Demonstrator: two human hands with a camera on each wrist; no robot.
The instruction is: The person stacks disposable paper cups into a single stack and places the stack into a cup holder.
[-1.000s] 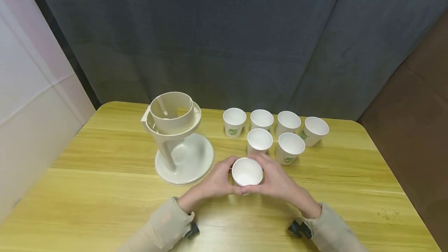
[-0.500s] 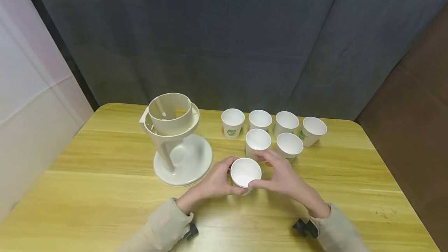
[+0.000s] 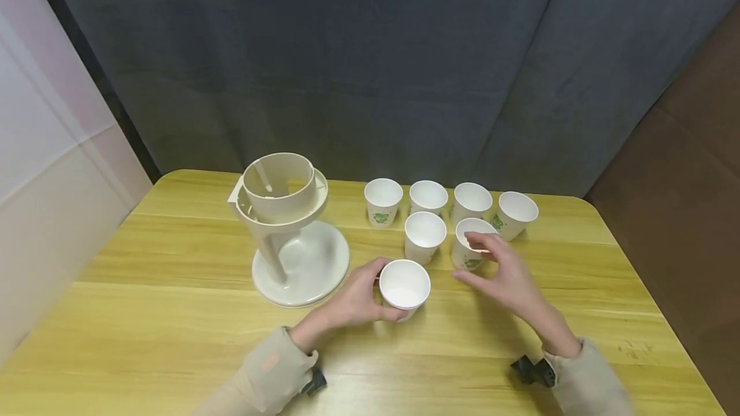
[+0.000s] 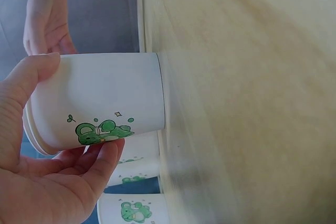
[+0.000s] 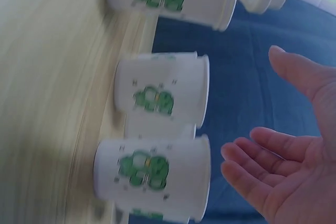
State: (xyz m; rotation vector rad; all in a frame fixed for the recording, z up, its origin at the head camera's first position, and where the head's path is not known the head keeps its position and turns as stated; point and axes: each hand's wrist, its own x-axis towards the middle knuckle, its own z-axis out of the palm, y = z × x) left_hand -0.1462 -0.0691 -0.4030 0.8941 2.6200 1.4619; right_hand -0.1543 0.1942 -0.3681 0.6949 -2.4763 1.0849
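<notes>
In the head view my left hand [image 3: 361,297] grips a white paper cup [image 3: 405,284] from its left side, thumb in front. The left wrist view shows this paper cup [image 4: 100,98] upright, with a green cartoon print and a doubled edge at its rim. My right hand [image 3: 509,281] is at the right, fingers spread over the near side of another paper cup [image 3: 464,254] in the middle row. In the right wrist view this hand [image 5: 283,156] holds nothing, and a gap shows between its fingertips and the printed cup [image 5: 152,174].
Behind the middle-row paper cup [image 3: 424,236], several more cups stand upright in a back row, including one at its left end [image 3: 383,201]. A cream plastic stand [image 3: 272,236] with a ring-shaped top and round base [image 3: 318,262] stands left on the wooden table [image 3: 173,313].
My right hand has let go of the front cup and moved right, to the middle-row cup at the right. The left hand still holds the front cup in place.
</notes>
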